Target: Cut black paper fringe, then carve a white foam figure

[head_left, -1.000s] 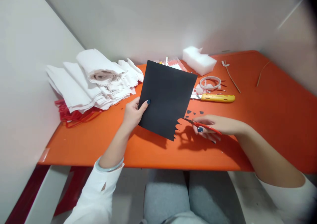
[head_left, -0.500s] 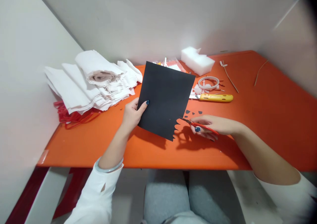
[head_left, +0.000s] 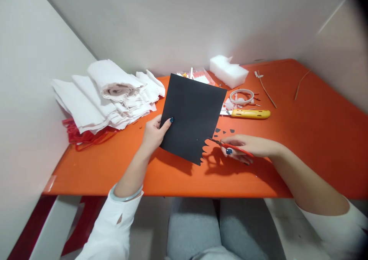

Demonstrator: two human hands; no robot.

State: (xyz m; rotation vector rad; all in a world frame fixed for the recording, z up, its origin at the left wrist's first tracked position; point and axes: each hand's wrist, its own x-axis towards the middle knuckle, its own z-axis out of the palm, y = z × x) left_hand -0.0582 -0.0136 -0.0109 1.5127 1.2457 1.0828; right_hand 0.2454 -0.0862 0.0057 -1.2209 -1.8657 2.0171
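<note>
My left hand point(head_left: 153, 131) pinches the left edge of a black sheet of paper point(head_left: 192, 116) and holds it tilted above the orange table point(head_left: 310, 137). The sheet's lower right edge is cut into a scalloped line. My right hand point(head_left: 250, 147) grips small red-handled scissors point(head_left: 230, 145), whose blades touch that scalloped edge. A few small black paper scraps point(head_left: 224, 130) lie on the table just behind the scissors.
A pile of folded white cloth point(head_left: 109, 95) lies at the back left over red straps point(head_left: 83, 135). A yellow utility knife point(head_left: 248, 114), a tape ring point(head_left: 243, 96), a white foam block point(head_left: 228, 71) and thin sticks point(head_left: 266, 89) lie behind the paper. Walls close in at left and back.
The black sheet has dropped slightly and the scissors have edged left into its scalloped edge. Both hands keep their grips.
</note>
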